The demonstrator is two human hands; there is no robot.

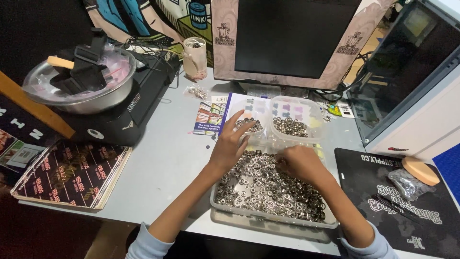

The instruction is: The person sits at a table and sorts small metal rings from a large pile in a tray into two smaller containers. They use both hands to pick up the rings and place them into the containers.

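A clear plastic tray (268, 221) full of small silver metal rings (268, 187) sits at the desk's front edge. My right hand (301, 163) rests curled on the pile at the tray's far side, fingers pinched among the rings. My left hand (229, 144) hovers over the tray's far left corner, fingers spread and reaching toward a small clear container (249, 125) holding some rings. Beside that one stands a second clear container (291, 125), also holding rings.
A dark monitor (292, 36) stands behind the containers. At left are a metal bowl (79, 81) on a black machine (129, 100) and a stack of dark printed sheets (72, 175). A black mat (397, 201) with a round wooden disc (420, 170) lies at right.
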